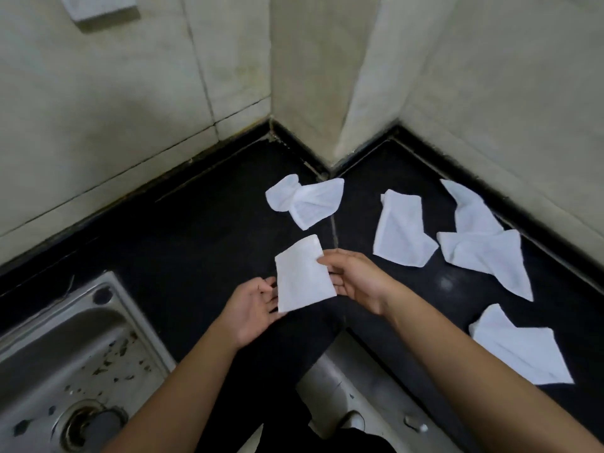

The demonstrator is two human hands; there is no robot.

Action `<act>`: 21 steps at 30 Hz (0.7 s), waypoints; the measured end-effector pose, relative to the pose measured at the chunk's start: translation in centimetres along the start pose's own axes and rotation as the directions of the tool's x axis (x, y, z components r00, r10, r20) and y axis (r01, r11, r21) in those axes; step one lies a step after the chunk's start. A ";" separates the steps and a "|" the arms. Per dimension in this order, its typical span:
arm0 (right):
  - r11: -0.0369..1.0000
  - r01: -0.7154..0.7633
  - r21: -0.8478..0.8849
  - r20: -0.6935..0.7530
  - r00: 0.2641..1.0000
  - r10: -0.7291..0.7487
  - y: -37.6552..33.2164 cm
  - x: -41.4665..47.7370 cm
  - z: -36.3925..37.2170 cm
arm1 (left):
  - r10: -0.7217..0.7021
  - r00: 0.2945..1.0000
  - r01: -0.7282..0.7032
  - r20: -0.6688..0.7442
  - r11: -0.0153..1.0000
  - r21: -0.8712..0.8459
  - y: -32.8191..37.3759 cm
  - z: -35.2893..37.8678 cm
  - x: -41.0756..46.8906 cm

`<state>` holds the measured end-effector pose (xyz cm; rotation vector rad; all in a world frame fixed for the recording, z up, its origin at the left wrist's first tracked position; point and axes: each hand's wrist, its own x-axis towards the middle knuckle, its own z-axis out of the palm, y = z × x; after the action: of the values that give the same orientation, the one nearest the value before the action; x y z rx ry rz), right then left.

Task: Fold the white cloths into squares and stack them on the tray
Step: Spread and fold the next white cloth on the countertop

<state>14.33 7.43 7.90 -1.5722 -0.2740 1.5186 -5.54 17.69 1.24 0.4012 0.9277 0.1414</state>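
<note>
A black surface meets tiled walls, with loose white cloths near its right edge. The steel sink holds dark specks. The right hand pinches a folded cloth in its fingers; the left hand spreads its fingers beneath.

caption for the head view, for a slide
Right hand pinches a folded cloth, left hand touching it, over a black counter; four loose cloths nearby.

Folded cloth: white, near-square, flat and tilted; right hand pinches its right edge, left hand fingertips touch its left edge.
Twisted cloth: bunched at its middle, just beyond the folded cloth.
Flat cloth: loosely spread, beyond and right of the folded cloth.
Crumpled cloth: sprawled, farther right.
Near cloth: rumpled, right of the folded cloth, nearer the person.
</note>
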 end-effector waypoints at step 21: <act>0.716 0.524 0.461 -0.622 0.767 -0.161 18.3 -33.7 -20.1 | -0.438 0.784 0.057 0.439 0.756 0.653 -20.1 32.1 -7.1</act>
<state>17.06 -35.28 14.54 -1.2360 0.2278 0.6797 14.86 -11.62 15.62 0.8594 0.3855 -0.5484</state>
